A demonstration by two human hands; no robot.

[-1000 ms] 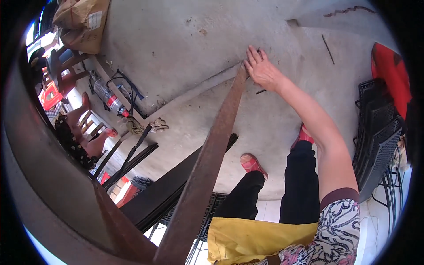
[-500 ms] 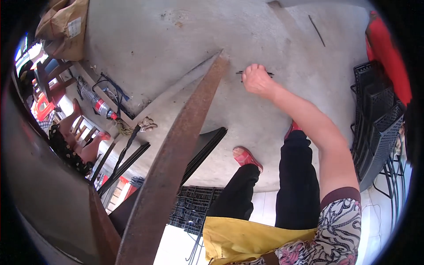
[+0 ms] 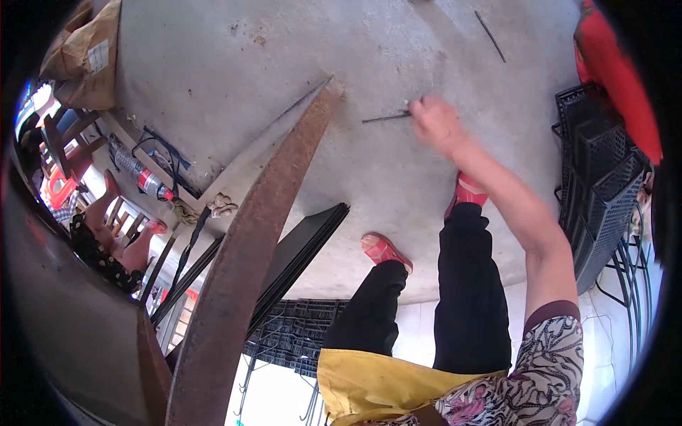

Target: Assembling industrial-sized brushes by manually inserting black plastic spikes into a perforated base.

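Observation:
My right hand [image 3: 437, 126] is over the grey concrete floor [image 3: 284, 42], ahead of my feet, slightly smeared by motion. Its fingers are curled closed at the right end of a thin dark rod [image 3: 383, 118], which sticks out to the left. The rod's gripped end is hidden by the fingers. Another thin dark rod [image 3: 490, 35] lies apart on the floor, farther off to the right. My left hand is out of view.
A long rusty metal beam [image 3: 263, 192] slants up from the lower left. Dark flat sheets [image 3: 302, 248] lean beside it. Stacked black crates [image 3: 604, 163] stand at right, below red cloth [image 3: 618, 78]. A plastic bottle [image 3: 145, 177], paper sack [image 3: 89, 64] and another person's legs [image 3: 117, 241] are at left.
My right hand has moved right along the rod, so more of the rod's left part shows. The whole view has shifted, so floor and beam appear farther left.

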